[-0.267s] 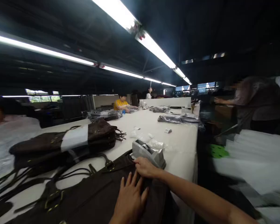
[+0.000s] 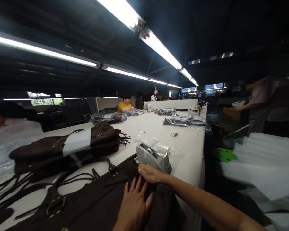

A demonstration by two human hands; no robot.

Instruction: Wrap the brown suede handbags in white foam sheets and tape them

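A dark brown handbag (image 2: 93, 202) with brass-coloured buckles lies flat on the table in front of me. My left hand (image 2: 135, 200) rests palm down on it, fingers spread. At the bag's far right corner, my right hand (image 2: 149, 173) is closed over the edge, its fingertips partly hidden. Just beyond that hand stands a grey tape dispenser (image 2: 154, 158) holding a roll of tape. The bag's handle strap (image 2: 106, 160) loops out to the left over the tabletop.
Another brown bag (image 2: 104, 138) with a white paper band (image 2: 77, 142) lies to the left. Plastic-wrapped bags (image 2: 185, 122) sit farther along the white table (image 2: 185, 150). Co-workers are at left, at the far side and at right. White sheets (image 2: 267, 163) are stacked at right.
My hands and the bag stay practically in place. At right, the standing co-worker's arm has lowered toward a cardboard box.
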